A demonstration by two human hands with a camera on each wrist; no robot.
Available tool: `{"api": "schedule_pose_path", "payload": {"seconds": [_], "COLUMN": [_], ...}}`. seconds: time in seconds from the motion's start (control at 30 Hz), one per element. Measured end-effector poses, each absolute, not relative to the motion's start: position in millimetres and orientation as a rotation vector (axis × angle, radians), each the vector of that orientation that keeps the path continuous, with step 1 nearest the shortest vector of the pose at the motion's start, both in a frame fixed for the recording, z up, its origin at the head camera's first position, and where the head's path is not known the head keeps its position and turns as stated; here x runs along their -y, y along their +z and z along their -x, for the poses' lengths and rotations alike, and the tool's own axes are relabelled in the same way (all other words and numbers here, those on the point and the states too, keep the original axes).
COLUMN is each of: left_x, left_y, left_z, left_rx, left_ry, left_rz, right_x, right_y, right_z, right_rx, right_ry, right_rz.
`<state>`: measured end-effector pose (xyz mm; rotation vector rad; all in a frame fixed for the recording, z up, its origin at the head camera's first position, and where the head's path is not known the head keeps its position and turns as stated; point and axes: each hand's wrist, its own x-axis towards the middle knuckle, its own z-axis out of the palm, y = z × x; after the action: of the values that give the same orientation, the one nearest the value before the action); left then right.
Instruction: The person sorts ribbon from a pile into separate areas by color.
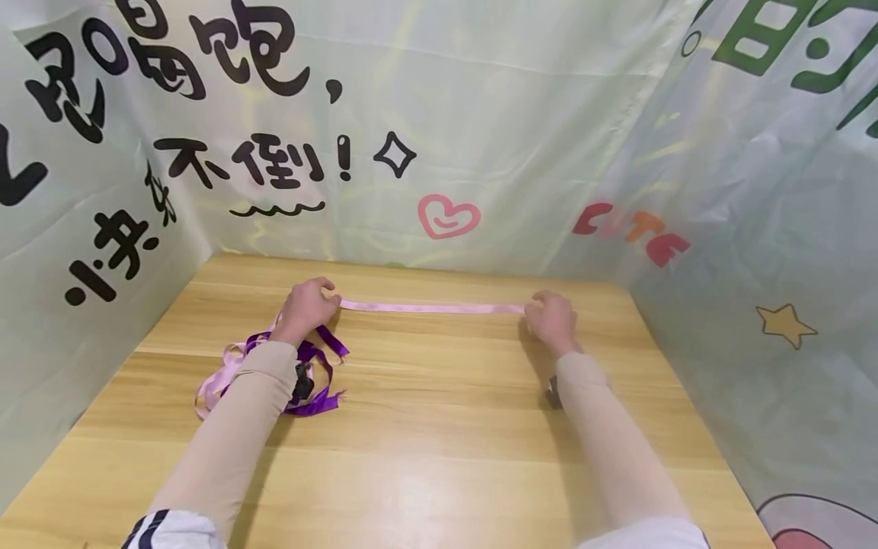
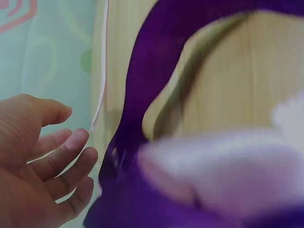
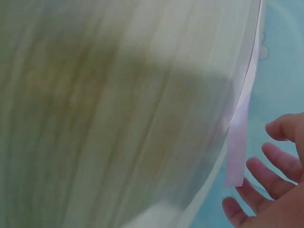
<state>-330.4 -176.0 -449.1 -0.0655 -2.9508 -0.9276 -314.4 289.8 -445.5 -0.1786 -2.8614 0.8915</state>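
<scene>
A narrow pale pink ribbon (image 1: 432, 308) runs nearly straight between the two hands near the far side of the table. At its left stretch is my left hand (image 1: 309, 309), its fingers bent loosely and the thumb apart from them; in the left wrist view the ribbon reaches its fingertips (image 2: 76, 140). My right hand (image 1: 552, 320) is at the other end. In the right wrist view its fingers (image 3: 266, 175) are spread and relaxed, with the ribbon's cut end (image 3: 235, 175) right at the fingertips. Purple ribbon (image 1: 318, 408) lies in loose loops under and beside the left wrist.
More pink ribbon (image 1: 213, 389) lies tangled with the purple at the left of the wooden table (image 1: 425, 435). Printed cloth walls (image 1: 521, 137) stand along the back and both sides, close behind the hands.
</scene>
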Motion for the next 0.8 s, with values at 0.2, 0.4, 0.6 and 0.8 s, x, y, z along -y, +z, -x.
{"api": "schedule_pose_path", "payload": {"seconds": [0.2,0.4,0.6,0.8], "left_x": [196.2,212.0,222.6,235.0], "left_y": [-438.3,-435.8,-435.5,-429.2], "left_z": [315.9,292.8,264.8,234.9], "left_rx": [2.874,2.893,2.915,3.009], "left_ry": [-0.854,-0.737,-0.628,-0.641], "left_rz": [0.165,0.352,0.552,0.613], "right_x": [-281.7,-262.5,-226.3,-186.9], "right_y": [-440.5,-446.3,-451.0,-449.6], "right_z": [307.3,293.2,278.7,267.0], "right_rx": [2.784,2.739,2.683,2.592], "right_ry": [0.767,0.698,0.652,0.650], "right_rz": [0.075,-0.148,-0.414,-0.638]}}
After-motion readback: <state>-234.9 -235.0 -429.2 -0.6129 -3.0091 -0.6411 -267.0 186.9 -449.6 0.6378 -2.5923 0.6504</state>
